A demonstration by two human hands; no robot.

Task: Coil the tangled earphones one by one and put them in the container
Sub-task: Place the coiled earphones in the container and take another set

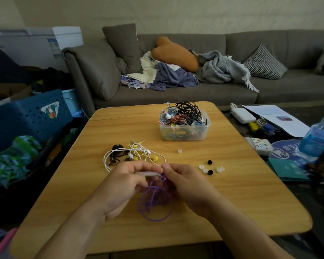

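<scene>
A purple earphone cord (153, 202) hangs in loose loops between my hands over the wooden table (251, 202). My left hand (125, 184) holds the cord's upper end, fingers curled around it. My right hand (183, 182) pinches the cord close to the left fingertips. Just beyond my hands lies a tangle of white, yellow and black earphones (133, 153). The clear plastic container (184, 132) stands farther back on the table, heaped with coiled earphones.
Several loose ear tips, white and black (209, 168), lie right of my hands, one more (179, 151) near the container. A sofa (195, 94) with cushions and blankets stands behind. A water bottle (318, 135) and clutter sit at right, blue baskets (26, 116) at left.
</scene>
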